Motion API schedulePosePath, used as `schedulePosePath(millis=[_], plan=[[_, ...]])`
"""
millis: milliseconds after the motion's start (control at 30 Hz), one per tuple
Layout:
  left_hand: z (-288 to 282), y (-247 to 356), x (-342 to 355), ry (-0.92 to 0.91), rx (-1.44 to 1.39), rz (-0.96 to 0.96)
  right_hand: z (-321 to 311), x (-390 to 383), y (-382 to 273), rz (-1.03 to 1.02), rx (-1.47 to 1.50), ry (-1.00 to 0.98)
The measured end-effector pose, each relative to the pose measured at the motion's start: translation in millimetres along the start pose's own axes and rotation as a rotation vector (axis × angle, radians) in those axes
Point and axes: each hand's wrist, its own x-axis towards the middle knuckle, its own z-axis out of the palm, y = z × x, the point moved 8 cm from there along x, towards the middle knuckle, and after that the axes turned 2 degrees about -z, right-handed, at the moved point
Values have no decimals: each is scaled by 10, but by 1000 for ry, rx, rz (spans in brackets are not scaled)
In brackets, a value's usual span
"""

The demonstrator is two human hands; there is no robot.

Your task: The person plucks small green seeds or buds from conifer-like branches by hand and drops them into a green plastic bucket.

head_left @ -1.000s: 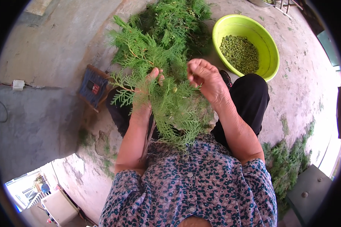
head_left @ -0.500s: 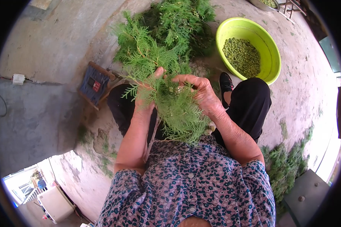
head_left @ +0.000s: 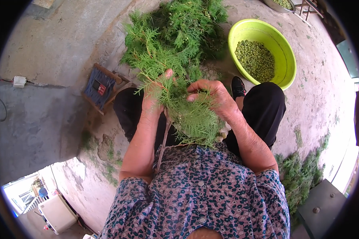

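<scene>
One feathery green branch [head_left: 197,122], mid-frame, clamped in left hand [head_left: 152,99]; right hand [head_left: 218,96] apparently picking (pinch closed? can't tell); next move needs steady hold.

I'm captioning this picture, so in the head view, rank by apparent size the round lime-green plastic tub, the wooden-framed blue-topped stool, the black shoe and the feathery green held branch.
1. Lime-green tub
2. Blue-topped stool
3. Black shoe
Unranked: feathery branch, merging with the green heap beyond, its edges unclear.

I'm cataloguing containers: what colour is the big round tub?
The tub is bright yellow-green, best seen in the head view.
</scene>
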Motion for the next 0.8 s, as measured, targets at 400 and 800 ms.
schedulePosePath(millis=[400, 800], plan=[[91, -33, -34, -177, 427, -6, -216, 129, 173, -83, 0, 272], [228, -219, -182, -200, 248, -214, 9, 102, 364, 290, 555, 191]])
